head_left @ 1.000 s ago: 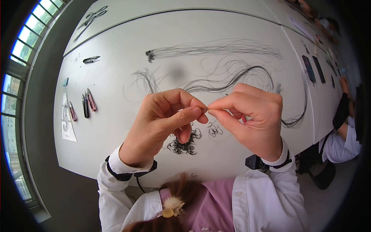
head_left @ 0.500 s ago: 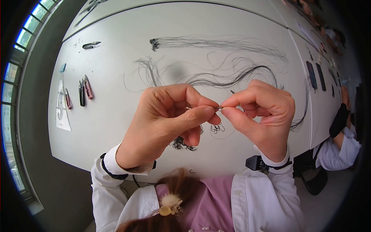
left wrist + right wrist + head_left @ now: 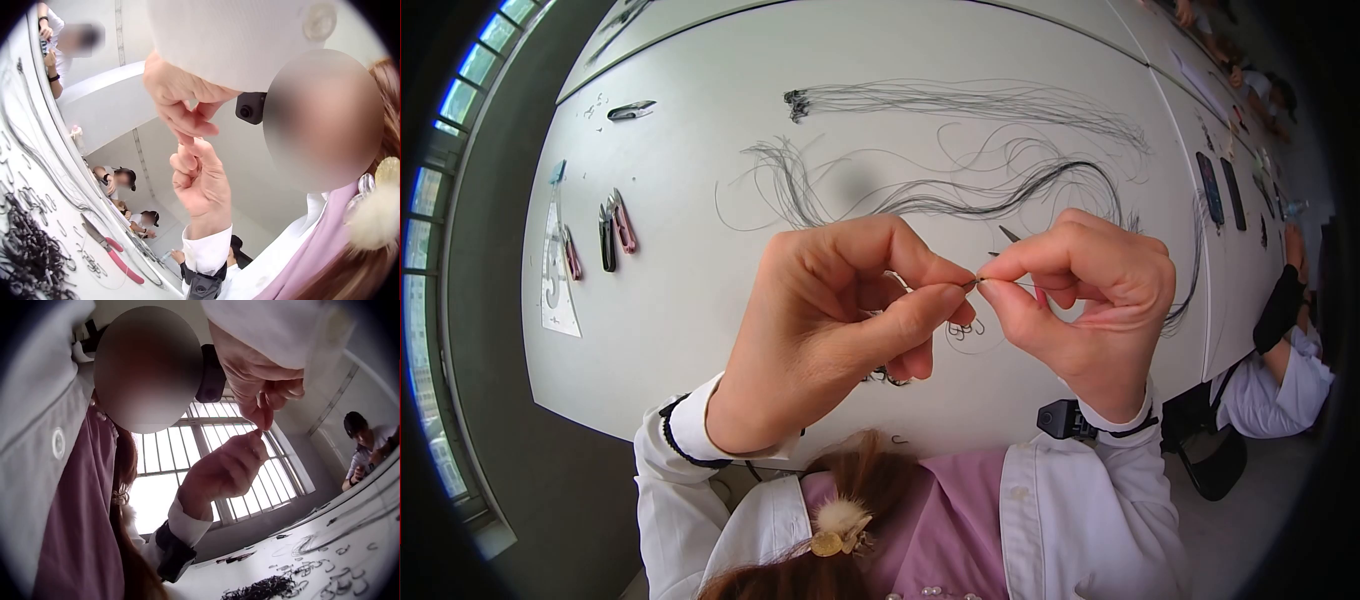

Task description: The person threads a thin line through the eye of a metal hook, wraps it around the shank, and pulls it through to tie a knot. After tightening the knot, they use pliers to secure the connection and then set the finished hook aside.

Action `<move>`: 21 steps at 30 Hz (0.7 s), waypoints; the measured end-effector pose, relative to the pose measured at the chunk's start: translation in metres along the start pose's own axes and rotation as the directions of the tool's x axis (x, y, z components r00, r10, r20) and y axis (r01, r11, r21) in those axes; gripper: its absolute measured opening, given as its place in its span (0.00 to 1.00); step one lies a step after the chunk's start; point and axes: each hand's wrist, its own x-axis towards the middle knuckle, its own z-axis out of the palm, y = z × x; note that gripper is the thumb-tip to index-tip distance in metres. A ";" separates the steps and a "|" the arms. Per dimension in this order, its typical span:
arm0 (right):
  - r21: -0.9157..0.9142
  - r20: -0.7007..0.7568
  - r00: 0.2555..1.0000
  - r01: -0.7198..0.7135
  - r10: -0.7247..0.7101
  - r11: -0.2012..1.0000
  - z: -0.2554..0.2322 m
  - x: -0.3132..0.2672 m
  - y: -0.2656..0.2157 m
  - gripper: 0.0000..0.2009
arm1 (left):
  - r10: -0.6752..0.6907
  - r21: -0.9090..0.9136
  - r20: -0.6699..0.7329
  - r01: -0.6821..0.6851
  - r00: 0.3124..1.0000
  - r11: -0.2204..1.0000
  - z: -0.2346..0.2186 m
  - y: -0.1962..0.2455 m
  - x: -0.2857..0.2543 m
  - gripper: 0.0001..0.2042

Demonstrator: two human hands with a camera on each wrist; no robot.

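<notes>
Both hands are raised above the white table [image 3: 700,300], fingertips meeting. My left hand [image 3: 960,288] pinches a thin strand [image 3: 978,283] between thumb and forefinger. My right hand [image 3: 992,284] pinches the same strand from the other side, its other fingers curled. The strand is too fine to tell whether it is hair or a needle. From the left wrist view, the left hand [image 3: 182,134] reaches down to the right hand [image 3: 195,178]. The right wrist view has the right hand [image 3: 261,419] above the left hand [image 3: 228,467]. Small hair loops [image 3: 965,328] lie under the hands.
Long dark hair strands [image 3: 970,100] and a thicker lock [image 3: 1000,205] lie farther back. A curl pile [image 3: 887,377] peeks out beneath the left hand. Clips [image 3: 614,232] and a numbered card [image 3: 555,285] are at left, a pink-handled tool [image 3: 115,257] nearby, phones [image 3: 1212,190] and a seated person [image 3: 1290,340] at right.
Both hands have risen a little toward the camera, still pinching together. The left hand now covers most of the curl pile.
</notes>
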 end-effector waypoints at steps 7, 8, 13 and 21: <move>-0.036 -0.005 1.000 0.013 -0.013 0.999 0.001 0.000 0.000 0.08 | 0.084 0.164 -0.009 -0.082 0.996 0.983 0.002 0.001 -0.003 0.01; -0.039 -0.013 0.999 0.028 -0.029 0.999 0.002 0.000 -0.001 0.08 | 0.083 0.164 -0.008 -0.081 0.997 0.983 0.003 0.000 -0.003 0.01; -0.049 -0.014 0.999 0.030 -0.031 0.998 0.002 -0.001 0.000 0.08 | 0.135 0.283 0.001 -0.130 0.991 0.950 0.004 0.001 -0.003 0.01; -0.072 -0.043 0.996 0.070 -0.073 0.995 0.002 0.000 -0.001 0.08 | 0.027 0.030 0.009 -0.027 1.000 0.999 0.000 0.000 0.000 0.03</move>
